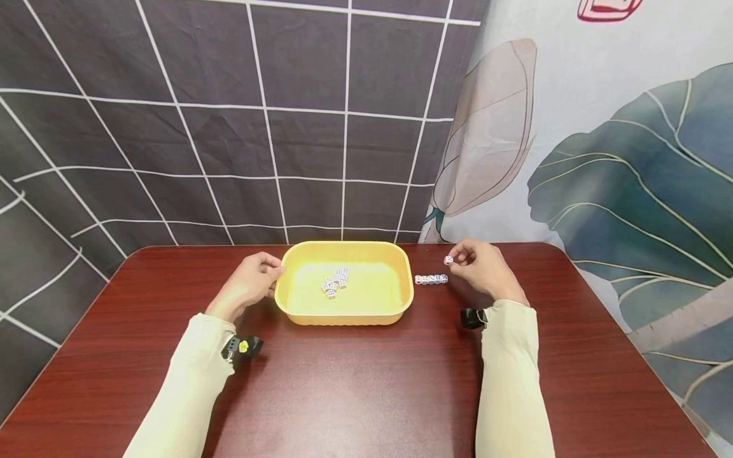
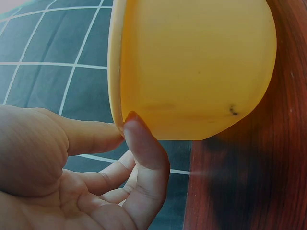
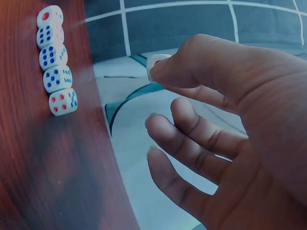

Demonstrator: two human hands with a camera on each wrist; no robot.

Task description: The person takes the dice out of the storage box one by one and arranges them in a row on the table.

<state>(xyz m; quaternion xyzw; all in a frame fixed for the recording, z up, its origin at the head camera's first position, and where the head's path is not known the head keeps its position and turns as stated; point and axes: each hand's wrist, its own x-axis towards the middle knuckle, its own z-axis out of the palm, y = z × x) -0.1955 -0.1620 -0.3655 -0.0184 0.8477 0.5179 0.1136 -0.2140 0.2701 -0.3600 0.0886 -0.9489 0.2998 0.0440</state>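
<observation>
A yellow plastic basin stands at the table's far side with several white dice loose on its floor. My left hand pinches the basin's left rim between thumb and a bent finger, as the left wrist view shows up close. To the right of the basin runs a straight row of several dice, side by side on the wood. Above the row's right end, my right hand pinches one die between thumb and forefinger, its other fingers loosely curled. Red and blue pips show on the row in the right wrist view.
The table has a dark red wood-grain top with rounded far corners. A dark cloth with white grid lines hangs behind it, and a leaf-patterned curtain hangs at the right. Both wrists wear small black cameras.
</observation>
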